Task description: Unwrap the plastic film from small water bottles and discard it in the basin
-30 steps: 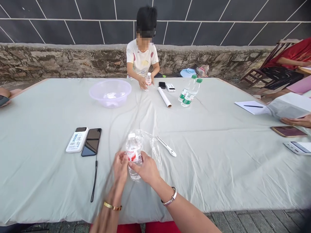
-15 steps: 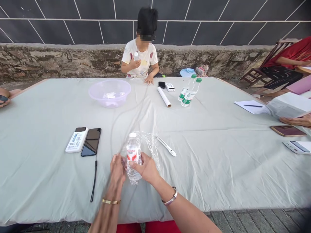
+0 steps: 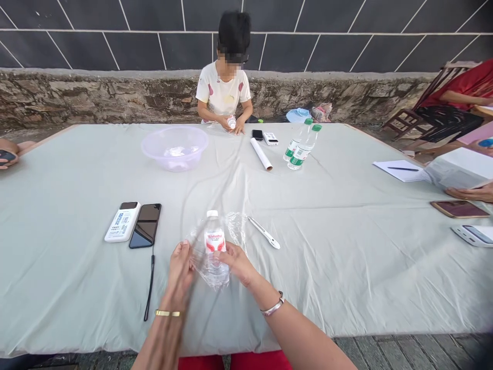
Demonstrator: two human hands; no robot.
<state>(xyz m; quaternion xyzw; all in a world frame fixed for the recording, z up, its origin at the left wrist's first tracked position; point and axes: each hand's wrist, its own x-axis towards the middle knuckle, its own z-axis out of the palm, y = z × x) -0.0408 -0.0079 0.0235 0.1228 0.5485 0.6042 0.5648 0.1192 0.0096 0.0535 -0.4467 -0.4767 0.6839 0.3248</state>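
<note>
A small clear water bottle [image 3: 214,240] with a white cap and a red-and-white label stands upright on the grey tablecloth [image 3: 346,246], partly wrapped in clear plastic film [image 3: 235,228]. My left hand [image 3: 179,267] pinches the film at the bottle's left side. On the right side my right hand [image 3: 238,261] holds the film against the bottle's lower part. A white pen-like tool [image 3: 264,233] lies just right of the film.
A white device [image 3: 122,222] and a black phone [image 3: 145,225] with a black strap lie to the left. Farther back are a clear bowl [image 3: 175,147], a white tube [image 3: 261,154] and two green-capped bottles [image 3: 301,145]. A person [image 3: 224,87] sits opposite holding a small bottle. Other people's hands show at both edges.
The bottle has turned so its label faces me more squarely, and my hands have shifted lower on the film. The person opposite lowered their small bottle to the table.
</note>
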